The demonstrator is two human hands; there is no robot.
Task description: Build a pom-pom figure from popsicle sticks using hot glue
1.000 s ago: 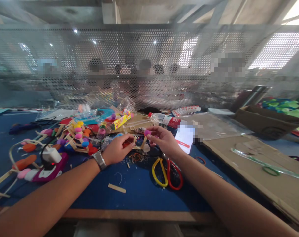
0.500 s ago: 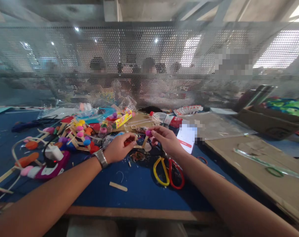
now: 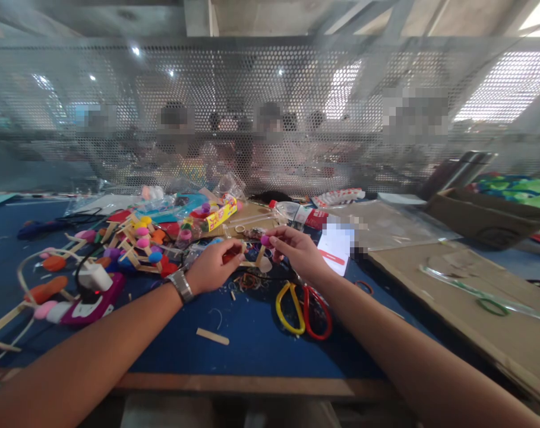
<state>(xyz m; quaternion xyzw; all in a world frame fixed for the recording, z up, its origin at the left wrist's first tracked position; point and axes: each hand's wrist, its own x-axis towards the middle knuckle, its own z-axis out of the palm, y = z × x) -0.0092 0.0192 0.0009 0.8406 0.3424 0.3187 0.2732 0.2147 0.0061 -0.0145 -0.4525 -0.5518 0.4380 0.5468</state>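
My left hand (image 3: 214,266), a metal watch (image 3: 180,286) on its wrist, is closed in a pinch on a small frame of wooden sticks (image 3: 252,261) with a red piece in it. My right hand (image 3: 296,249) pinches a pink pompom (image 3: 265,241) at the top of that same stick frame. Both hands meet above the blue table (image 3: 252,333), just behind a tangle of rubber bands (image 3: 247,280).
Scissors with yellow and red handles (image 3: 303,303) lie in front of my right hand. A loose stick (image 3: 212,336) lies near the front edge. Stick-and-pompom pieces (image 3: 136,244) pile at left beside a purple glue gun (image 3: 89,294). Cardboard (image 3: 474,309) covers the right. People sit behind a perforated screen (image 3: 270,113).
Both hands stay pinched on the stick frame in nearly the same place; only small finger shifts and slight camera motion show.
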